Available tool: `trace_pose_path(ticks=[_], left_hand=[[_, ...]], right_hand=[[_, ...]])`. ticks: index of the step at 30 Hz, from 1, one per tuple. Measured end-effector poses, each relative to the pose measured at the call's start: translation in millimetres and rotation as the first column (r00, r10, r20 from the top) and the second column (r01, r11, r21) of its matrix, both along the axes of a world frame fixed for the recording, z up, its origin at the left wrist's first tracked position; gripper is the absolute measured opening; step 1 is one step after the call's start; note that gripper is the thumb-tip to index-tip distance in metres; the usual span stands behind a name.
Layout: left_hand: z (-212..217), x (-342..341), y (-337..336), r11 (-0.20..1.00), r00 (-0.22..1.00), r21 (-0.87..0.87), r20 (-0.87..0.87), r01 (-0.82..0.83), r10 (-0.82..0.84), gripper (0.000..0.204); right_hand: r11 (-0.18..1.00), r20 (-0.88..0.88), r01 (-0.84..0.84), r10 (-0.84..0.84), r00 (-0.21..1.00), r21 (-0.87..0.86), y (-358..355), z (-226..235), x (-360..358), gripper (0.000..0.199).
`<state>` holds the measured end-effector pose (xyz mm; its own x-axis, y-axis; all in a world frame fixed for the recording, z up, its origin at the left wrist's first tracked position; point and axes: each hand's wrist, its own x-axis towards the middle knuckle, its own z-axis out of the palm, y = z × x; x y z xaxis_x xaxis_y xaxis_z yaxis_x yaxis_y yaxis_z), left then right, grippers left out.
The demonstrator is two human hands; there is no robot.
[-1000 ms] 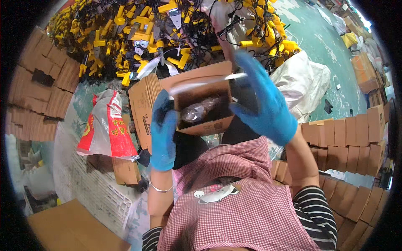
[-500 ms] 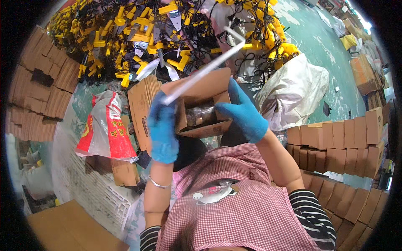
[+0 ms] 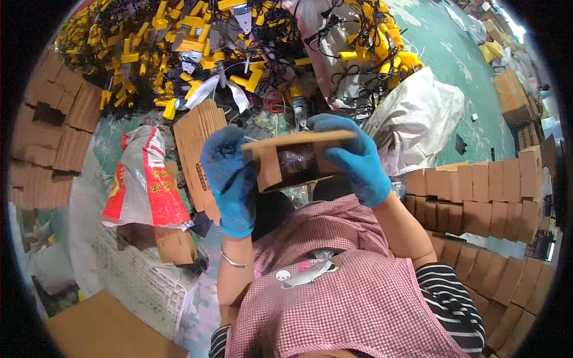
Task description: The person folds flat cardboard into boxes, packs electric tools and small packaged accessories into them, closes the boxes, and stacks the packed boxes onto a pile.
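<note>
A small brown cardboard box [image 3: 270, 170] is held above my lap between my two blue-gloved hands. Its top flap [image 3: 298, 141] is tipped forward and seen nearly edge-on, with the opening toward me. Inside lies something dark wrapped in clear plastic [image 3: 296, 161]; its kind is not plain. My left hand [image 3: 229, 182] grips the box's left side, fingers bent at the flap's end. On the opposite side my right hand [image 3: 360, 162] holds the box, thumb at the opening and fingers over the flap's far edge.
Yellow pistol-shaped tools [image 3: 194, 45] with black cords lie heaped ahead. Flattened cartons [image 3: 194, 152] and a red-and-white sack [image 3: 146, 185] are at left, a white sack [image 3: 418, 119] at right. Rows of cardboard boxes [image 3: 477, 185] line the right; more cartons [image 3: 59, 143] stack far left.
The long white strip by my left hand is out of sight. The box's flap has come down from upright toward me, and my right fingers have moved up onto it.
</note>
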<state>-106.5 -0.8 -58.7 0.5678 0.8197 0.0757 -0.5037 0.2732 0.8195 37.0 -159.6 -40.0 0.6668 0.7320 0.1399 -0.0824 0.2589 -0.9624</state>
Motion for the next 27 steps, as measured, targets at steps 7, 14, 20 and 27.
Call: trace_pose_path(ticks=[7, 14, 20, 27], left_hand=[[0.4, -12.2, 36.3, 0.726, 0.928, 0.579, -0.208, 0.371, -0.308, 0.051], [42.7, -39.3, 67.9, 0.052, 0.834, 0.836, -0.536, 0.546, -0.128, 0.039], [54.5, -38.6, 63.1, 0.040, 0.832, 0.834, -0.544, 0.551, -0.107, 0.055], [46.8, -30.0, 66.9, 0.209, 0.876, 0.851, -0.466, 0.483, -0.126, 0.036]], right_hand=[[0.989, 0.186, -0.068, 0.092, 0.978, -0.131, -10.5, 11.6, -10.6, 0.031], [0.936, 0.753, -0.016, 0.294, 0.589, -0.352, -8.7, 36.3, 3.3, 0.061], [0.870, 0.843, 0.054, 0.457, 0.285, -0.490, -1.3, 46.0, -2.2, 0.056], [0.877, 0.856, 0.105, 0.421, 0.301, -0.468, 8.2, 53.8, 2.4, 0.048]])
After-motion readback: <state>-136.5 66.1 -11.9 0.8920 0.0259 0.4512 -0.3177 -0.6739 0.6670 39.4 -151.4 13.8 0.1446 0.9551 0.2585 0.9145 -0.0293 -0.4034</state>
